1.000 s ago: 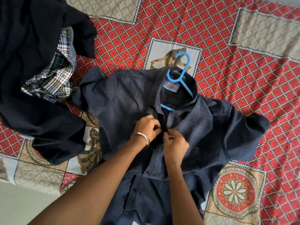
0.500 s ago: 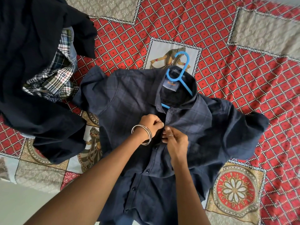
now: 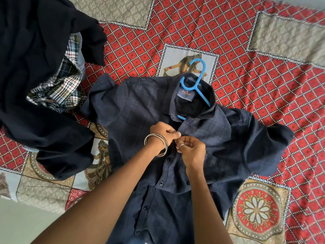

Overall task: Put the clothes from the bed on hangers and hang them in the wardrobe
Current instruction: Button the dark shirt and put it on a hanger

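A dark navy shirt (image 3: 219, 138) lies spread face up on the bed, with a blue plastic hanger (image 3: 199, 81) inside its collar and the hook sticking out past the neck. My left hand (image 3: 164, 132), bangles on its wrist, pinches the shirt's left front edge just below the collar. My right hand (image 3: 192, 149) pinches the facing edge right beside it, at a button on the placket. The fingertips of both hands meet there. Lower buttons on the placket are undone and the fronts gape.
A heap of dark clothes (image 3: 35, 76) with a checked shirt (image 3: 59, 85) in it lies at the left of the bed. The red patterned bedspread (image 3: 263, 76) covers the bed. The bed's near edge and pale floor (image 3: 21, 222) show at bottom left.
Both hands have shifted slightly up the placket toward the collar and stay pinched on the shirt's front edges. The shirt and hanger lie where they were.
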